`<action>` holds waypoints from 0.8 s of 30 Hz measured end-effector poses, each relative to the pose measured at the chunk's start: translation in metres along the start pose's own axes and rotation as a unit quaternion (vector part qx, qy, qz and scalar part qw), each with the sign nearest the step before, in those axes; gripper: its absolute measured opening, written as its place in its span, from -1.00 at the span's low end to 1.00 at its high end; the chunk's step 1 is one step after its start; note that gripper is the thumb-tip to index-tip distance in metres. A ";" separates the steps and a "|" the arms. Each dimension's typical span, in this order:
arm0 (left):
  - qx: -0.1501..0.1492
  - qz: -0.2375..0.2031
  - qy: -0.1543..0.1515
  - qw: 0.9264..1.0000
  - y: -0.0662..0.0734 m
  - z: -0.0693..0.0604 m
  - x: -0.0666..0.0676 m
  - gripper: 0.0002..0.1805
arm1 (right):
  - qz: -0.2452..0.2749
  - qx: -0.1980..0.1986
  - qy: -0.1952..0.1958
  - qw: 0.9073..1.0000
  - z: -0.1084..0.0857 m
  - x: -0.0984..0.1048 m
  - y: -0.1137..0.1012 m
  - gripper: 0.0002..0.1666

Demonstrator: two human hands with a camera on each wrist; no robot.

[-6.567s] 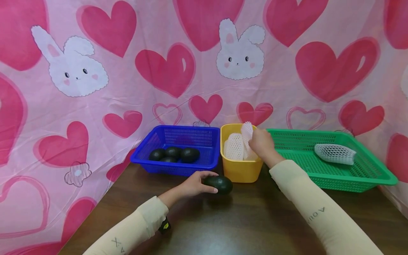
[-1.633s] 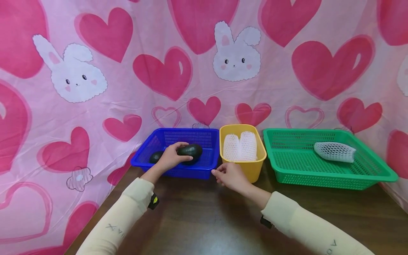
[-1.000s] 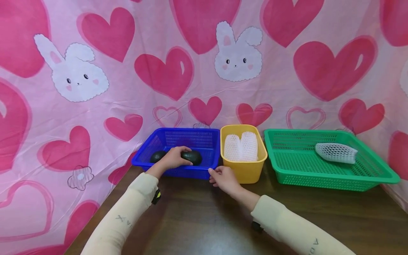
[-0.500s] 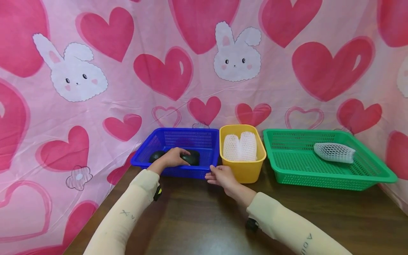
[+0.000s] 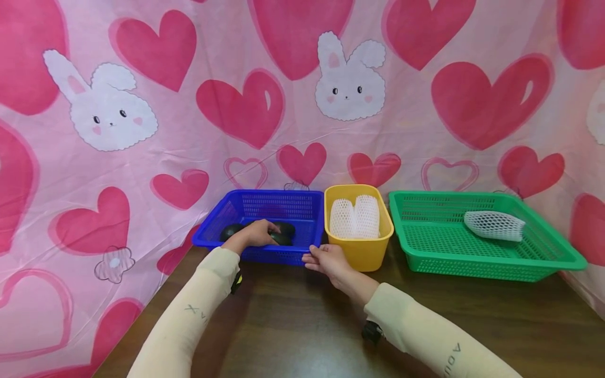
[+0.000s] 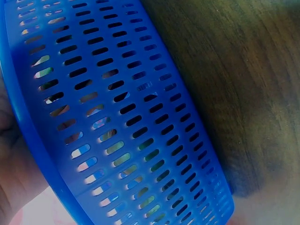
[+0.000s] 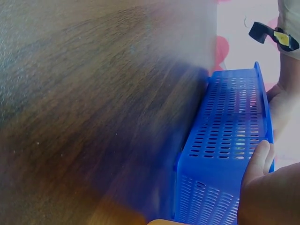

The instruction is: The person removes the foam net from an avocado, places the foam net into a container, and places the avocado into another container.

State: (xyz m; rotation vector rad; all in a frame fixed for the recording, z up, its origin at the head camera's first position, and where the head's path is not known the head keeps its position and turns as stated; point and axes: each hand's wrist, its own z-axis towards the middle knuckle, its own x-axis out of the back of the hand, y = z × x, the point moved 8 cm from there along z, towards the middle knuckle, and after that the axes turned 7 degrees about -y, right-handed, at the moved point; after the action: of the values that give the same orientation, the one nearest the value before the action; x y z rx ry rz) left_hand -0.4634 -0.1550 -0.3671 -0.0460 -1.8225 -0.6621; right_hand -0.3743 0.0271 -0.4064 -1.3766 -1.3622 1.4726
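Note:
The blue basket [image 5: 288, 255] stands at the left of the table, with several dark green avocados [image 5: 230, 231] in it. My left hand [image 5: 257, 233] reaches over its front rim and holds an avocado [image 5: 282, 240] low among the others; part of that fruit is hidden by the fingers. At the basket's front right corner my right hand [image 5: 331, 261] holds the rim, thumb on top and fingers against the outer wall. The right wrist view shows this right hand [image 7: 262, 187] at the rim too. In the left wrist view the basket wall [image 6: 117, 108] covers most of the work.
A yellow bin [image 5: 361, 254] with white foam net sleeves [image 5: 355, 218] stands right of the blue basket. Farther right is a green basket [image 5: 472, 266], holding one sleeved item [image 5: 493, 226]. The wooden table [image 5: 283, 325] extends in front; a patterned cloth [image 5: 302, 126] hangs behind.
My left hand has gone from the table into the blue basket and lowered its avocado there. My right hand has left the yellow bin and moved left to the blue basket's rim.

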 end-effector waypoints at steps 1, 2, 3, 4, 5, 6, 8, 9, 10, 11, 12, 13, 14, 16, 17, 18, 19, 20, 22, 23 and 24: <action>0.000 0.003 -0.002 1.000 0.000 0.000 0.000 -0.54 | 0.002 -0.001 0.001 1.000 0.000 0.000 0.000 -0.81; -0.001 0.006 -0.003 1.000 0.001 0.000 0.000 -0.54 | 0.001 -0.001 0.000 1.000 0.000 0.000 0.000 -0.81; -0.002 0.007 -0.005 1.000 0.001 0.000 0.000 -0.55 | 0.000 -0.002 0.001 1.000 0.000 0.000 0.000 -0.81; -0.002 0.009 -0.006 1.000 0.001 0.000 0.000 -0.55 | -0.003 -0.003 0.002 1.000 0.000 0.000 0.000 -0.81; -0.002 0.011 -0.008 1.000 0.002 0.000 0.000 -0.55 | -0.005 -0.004 0.003 1.000 0.000 0.001 0.000 -0.81; 0.000 0.012 -0.011 1.000 0.001 0.000 0.000 -0.56 | -0.007 -0.005 0.003 1.000 0.000 0.001 0.000 -0.81; 0.004 0.013 -0.018 1.000 0.001 0.001 -0.001 -0.57 | -0.010 -0.007 0.003 1.000 0.000 0.001 0.000 -0.81; 0.008 0.012 -0.022 1.000 0.000 0.001 -0.002 -0.57 | -0.009 -0.008 0.003 1.000 -0.001 0.001 0.000 -0.81; 0.009 0.013 -0.026 1.000 0.000 0.001 -0.002 -0.58 | -0.009 -0.008 0.002 1.000 -0.001 0.001 0.000 -0.81; 0.013 0.011 -0.030 0.999 0.000 0.002 -0.003 -0.58 | -0.009 -0.007 0.001 1.000 -0.001 0.001 0.000 -0.81; 0.016 0.009 -0.034 0.999 -0.001 0.002 -0.003 -0.58 | -0.008 -0.006 0.000 1.000 -0.001 0.001 0.000 -0.82; 0.017 0.009 -0.038 0.999 -0.001 0.002 -0.004 -0.59 | -0.008 -0.005 0.000 1.000 -0.001 0.001 0.000 -0.82; 0.019 0.008 -0.041 0.999 -0.001 0.002 -0.004 -0.59 | -0.007 -0.005 0.000 1.000 -0.001 0.001 0.000 -0.82; 0.021 0.010 -0.047 0.999 0.000 0.002 -0.004 -0.60 | -0.009 -0.005 -0.001 1.000 -0.001 0.001 0.000 -0.81; 0.024 0.011 -0.050 0.998 0.000 0.001 -0.003 -0.60 | -0.009 -0.006 -0.001 1.000 -0.001 0.001 0.000 -0.81; 0.024 0.015 -0.051 0.998 0.000 0.001 -0.003 -0.61 | -0.010 -0.006 -0.002 1.000 -0.001 0.001 0.000 -0.81; 0.024 0.019 -0.053 0.998 0.001 0.000 -0.002 -0.62 | -0.010 -0.007 -0.003 1.000 -0.001 0.001 0.000 -0.80; 0.025 0.021 -0.055 0.998 0.001 0.000 -0.002 -0.62 | -0.011 -0.007 -0.004 1.000 -0.001 0.001 -0.001 -0.80; 0.025 0.027 -0.058 0.998 0.002 -0.001 0.000 -0.63 | -0.010 -0.007 -0.005 1.000 -0.002 0.000 -0.001 -0.79; 0.025 0.030 -0.060 0.997 0.002 -0.002 0.000 -0.63 | -0.010 -0.007 -0.007 1.000 -0.002 0.000 -0.002 -0.79; 0.024 0.033 -0.060 0.997 0.003 -0.002 0.001 -0.63 | -0.010 -0.006 -0.008 1.000 -0.003 0.000 -0.002 -0.78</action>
State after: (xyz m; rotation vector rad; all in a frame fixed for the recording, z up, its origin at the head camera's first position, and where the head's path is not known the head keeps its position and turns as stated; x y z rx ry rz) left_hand -0.4613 -0.1539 -0.3648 -0.1150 -1.9443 -0.5796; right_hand -0.3723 0.0281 -0.4040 -1.3569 -1.3927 1.4677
